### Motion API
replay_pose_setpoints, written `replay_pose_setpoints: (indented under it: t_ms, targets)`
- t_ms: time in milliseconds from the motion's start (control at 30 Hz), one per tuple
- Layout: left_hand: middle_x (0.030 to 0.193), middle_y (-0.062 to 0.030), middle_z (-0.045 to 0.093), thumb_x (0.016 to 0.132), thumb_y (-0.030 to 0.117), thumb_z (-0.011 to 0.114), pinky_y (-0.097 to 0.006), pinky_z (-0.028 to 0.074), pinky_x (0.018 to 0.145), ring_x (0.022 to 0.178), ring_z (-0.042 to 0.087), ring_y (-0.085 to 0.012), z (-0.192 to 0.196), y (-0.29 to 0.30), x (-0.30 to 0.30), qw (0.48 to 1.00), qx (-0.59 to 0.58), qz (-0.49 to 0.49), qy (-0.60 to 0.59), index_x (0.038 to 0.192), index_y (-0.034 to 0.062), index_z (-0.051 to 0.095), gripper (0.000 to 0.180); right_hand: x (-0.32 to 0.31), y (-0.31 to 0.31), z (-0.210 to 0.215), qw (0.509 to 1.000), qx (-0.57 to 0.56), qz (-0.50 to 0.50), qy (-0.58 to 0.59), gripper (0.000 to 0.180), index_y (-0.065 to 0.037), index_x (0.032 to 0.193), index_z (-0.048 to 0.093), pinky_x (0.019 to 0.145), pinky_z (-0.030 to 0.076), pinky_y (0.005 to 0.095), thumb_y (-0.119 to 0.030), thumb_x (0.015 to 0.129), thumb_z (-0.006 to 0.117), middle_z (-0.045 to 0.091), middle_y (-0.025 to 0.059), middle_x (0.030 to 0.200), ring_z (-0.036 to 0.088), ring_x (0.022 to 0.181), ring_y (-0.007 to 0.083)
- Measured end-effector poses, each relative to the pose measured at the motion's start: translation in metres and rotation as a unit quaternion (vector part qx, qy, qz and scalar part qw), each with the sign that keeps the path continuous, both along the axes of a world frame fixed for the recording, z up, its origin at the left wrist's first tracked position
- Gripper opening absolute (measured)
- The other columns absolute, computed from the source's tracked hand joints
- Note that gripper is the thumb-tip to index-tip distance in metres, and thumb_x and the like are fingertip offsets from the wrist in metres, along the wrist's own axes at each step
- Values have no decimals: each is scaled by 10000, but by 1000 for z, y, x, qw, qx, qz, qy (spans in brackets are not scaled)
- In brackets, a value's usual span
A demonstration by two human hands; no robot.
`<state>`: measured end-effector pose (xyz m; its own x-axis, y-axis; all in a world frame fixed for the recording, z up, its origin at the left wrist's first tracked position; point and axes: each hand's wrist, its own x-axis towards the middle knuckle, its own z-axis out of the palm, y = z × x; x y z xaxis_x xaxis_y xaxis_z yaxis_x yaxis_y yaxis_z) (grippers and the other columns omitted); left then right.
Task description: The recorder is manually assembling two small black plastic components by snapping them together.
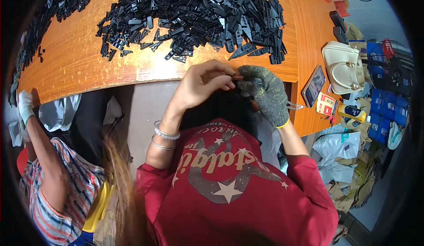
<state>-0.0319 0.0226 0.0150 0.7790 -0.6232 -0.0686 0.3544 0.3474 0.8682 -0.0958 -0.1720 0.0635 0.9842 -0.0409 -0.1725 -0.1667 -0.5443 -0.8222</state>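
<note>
My left hand (204, 83) is bare, with bangles on the wrist, and its thumb and fingers are pinched together just off the table's near edge. Close against it, my right hand (265, 93) wears a grey knitted glove with a yellow cuff, its fingers curled inward. Between the fingertips of both hands shows a small dark piece (238, 77), mostly covered, so its kind cannot be made out. Just beyond the hands, a large heap of black plastic clip-like parts (194, 18) is spread over the wooden table (145, 68).
On the right lie a phone (314, 87), a cream handbag (342, 67), a small packet (326, 103) and a yellow bottle (351, 112). Bags and blue bins (380, 106) stand beyond. At left, a person in a striped top (66, 179) sits near another black heap (66, 3).
</note>
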Motion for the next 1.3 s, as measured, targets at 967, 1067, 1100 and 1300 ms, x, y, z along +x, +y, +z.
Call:
replay_pose_setpoints:
  t_ms: [967,1067,1100,1300]
  targets:
    - [745,-124,584,823,108,701,-406,467,553,626,604,-330,-19,-51,5,797,379,280,-378,813,13,613,130,-153,-125,68,875,-445,43,186,290,-79,868,705,699,486,453,-344,896,593,658,183,884,626,821,364]
    - [694,-85,562,834,52,695,-319,413,504,522,522,-202,-8,-48,-5,856,303,261,-327,835,1,626,86,-87,-79,48,918,-392,27,-63,259,-109,1106,666,869,508,377,-206,866,653,641,125,1163,630,1037,301]
    - [678,-73,554,838,43,695,-291,392,494,499,485,-160,-5,-46,-11,872,281,252,-312,843,-5,632,80,-62,-56,43,923,-369,5,-109,328,-123,1169,637,890,506,360,-193,850,671,616,116,1218,614,1085,288]
    - [680,-103,582,861,57,669,-324,415,513,558,544,-196,-2,-34,-12,916,225,164,-288,853,-7,657,66,4,-19,4,920,-324,147,-165,455,-172,1296,562,753,522,386,-226,855,656,642,100,1100,641,948,295]
